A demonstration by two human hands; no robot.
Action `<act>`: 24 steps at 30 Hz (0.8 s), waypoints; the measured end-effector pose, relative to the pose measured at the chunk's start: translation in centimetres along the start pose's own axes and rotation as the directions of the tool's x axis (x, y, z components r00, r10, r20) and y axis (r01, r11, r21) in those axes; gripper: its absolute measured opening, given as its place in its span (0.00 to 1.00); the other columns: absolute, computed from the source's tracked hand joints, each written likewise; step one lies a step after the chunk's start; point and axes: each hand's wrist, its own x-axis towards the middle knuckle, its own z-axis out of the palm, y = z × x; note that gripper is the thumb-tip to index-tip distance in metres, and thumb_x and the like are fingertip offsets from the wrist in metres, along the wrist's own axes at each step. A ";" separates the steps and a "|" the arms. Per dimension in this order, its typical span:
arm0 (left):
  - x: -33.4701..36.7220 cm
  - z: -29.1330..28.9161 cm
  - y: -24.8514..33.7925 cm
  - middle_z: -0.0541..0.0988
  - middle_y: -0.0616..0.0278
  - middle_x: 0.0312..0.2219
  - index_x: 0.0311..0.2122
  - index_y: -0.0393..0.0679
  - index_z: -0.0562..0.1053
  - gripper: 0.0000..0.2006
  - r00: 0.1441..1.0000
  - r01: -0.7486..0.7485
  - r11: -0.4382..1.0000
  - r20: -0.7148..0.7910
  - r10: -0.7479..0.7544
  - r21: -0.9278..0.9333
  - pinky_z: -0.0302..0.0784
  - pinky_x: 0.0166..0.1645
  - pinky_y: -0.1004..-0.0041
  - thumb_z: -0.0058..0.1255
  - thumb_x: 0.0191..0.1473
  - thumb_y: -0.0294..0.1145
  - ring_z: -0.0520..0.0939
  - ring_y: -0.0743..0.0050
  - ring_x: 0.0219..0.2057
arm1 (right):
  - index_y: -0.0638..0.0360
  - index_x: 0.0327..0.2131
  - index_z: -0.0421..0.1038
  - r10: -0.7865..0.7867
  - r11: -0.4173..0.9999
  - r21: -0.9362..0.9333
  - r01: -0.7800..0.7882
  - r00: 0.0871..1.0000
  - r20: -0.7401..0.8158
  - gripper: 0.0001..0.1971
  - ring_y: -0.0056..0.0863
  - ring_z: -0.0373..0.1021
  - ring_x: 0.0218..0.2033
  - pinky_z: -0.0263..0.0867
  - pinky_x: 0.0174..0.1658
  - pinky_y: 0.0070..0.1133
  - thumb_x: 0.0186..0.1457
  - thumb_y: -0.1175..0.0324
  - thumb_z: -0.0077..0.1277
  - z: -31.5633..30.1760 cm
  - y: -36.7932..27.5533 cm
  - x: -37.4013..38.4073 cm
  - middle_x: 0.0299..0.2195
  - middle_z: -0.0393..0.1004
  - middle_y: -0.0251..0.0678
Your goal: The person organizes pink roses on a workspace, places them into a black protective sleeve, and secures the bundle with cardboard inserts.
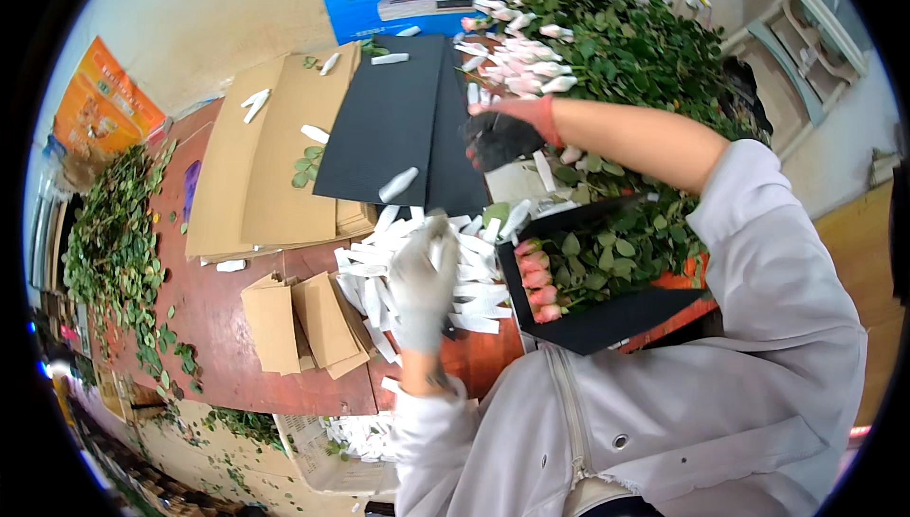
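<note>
My left hand point(422, 275), in a white glove, is over a heap of white bud sleeves point(479, 294); motion smears its fingers, and what it may hold is hidden. Further off to the right, my right hand point(502, 141) wears a black and red glove. Its fingers are curled beside sleeved pink roses point(517, 60); anything inside them is hidden. Just right of the heap, a black cardboard wrap point(607, 325) stands folded around a bunch of pink roses point(537, 282), their heads stacked along its left edge and their leaves spreading right.
Black cardboard sheets point(379, 124) and brown cardboard sheets point(294, 152) lie on the red table point(223, 351). Smaller brown card pieces point(318, 326) lie nearer. Leafy stems point(635, 53) fill the far right. Loose leaves point(118, 233) cover the left side. A crate point(318, 455) stands below.
</note>
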 end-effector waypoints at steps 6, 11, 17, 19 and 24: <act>-9.6 2.4 -4.2 0.79 0.55 0.31 0.42 0.35 0.74 0.14 0.963 0.253 0.907 -0.004 -0.270 -0.338 0.74 0.37 0.74 0.49 0.50 0.27 0.79 0.71 0.31 | 0.58 0.38 0.62 0.176 0.983 -0.004 -0.183 0.951 -0.252 0.22 0.47 0.73 0.29 0.71 0.39 0.39 0.51 0.52 0.55 2.2 3.2 12.1 0.29 0.71 0.50; -10.8 2.1 -5.1 0.78 0.54 0.35 0.45 0.33 0.71 0.16 0.940 0.325 0.839 0.048 -0.339 -0.435 0.73 0.41 0.75 0.49 0.52 0.29 0.79 0.72 0.35 | 0.58 0.33 0.71 -0.127 0.972 -0.233 0.041 0.922 -0.366 0.19 0.28 0.70 0.23 0.68 0.28 0.29 0.51 0.50 0.54 3.1 4.1 14.6 0.25 0.71 0.34; -7.6 1.0 -3.7 0.72 0.50 0.46 0.60 0.42 0.56 0.32 0.890 0.338 0.347 0.177 -0.420 -0.875 0.73 0.49 0.66 0.49 0.56 0.48 0.76 0.62 0.44 | 0.58 0.30 0.74 -0.481 0.838 -0.399 0.372 0.849 -0.219 0.10 0.24 0.71 0.26 0.66 0.29 0.25 0.53 0.63 0.49 5.2 -2.8 7.6 0.24 0.73 0.36; -4.2 -0.6 -1.5 0.68 0.48 0.52 0.58 0.47 0.60 0.36 0.909 0.211 -0.213 0.272 -0.316 -0.954 0.68 0.54 0.54 0.40 0.53 0.65 0.71 0.53 0.51 | 0.60 0.28 0.72 -0.544 0.555 -0.745 0.370 0.839 0.011 0.10 0.24 0.71 0.29 0.66 0.33 0.24 0.51 0.63 0.50 7.0 -6.3 -0.6 0.24 0.72 0.36; 3.3 -0.5 1.1 0.70 0.54 0.48 0.51 0.47 0.68 0.27 0.956 0.287 -0.174 0.292 -0.002 -0.942 0.63 0.57 0.52 0.43 0.55 0.57 0.70 0.54 0.51 | 0.61 0.39 0.66 -0.894 -0.200 -0.962 0.186 0.368 0.257 0.17 0.23 0.68 0.36 0.64 0.39 0.22 0.50 0.61 0.55 5.7 -6.5 -15.2 0.35 0.70 0.35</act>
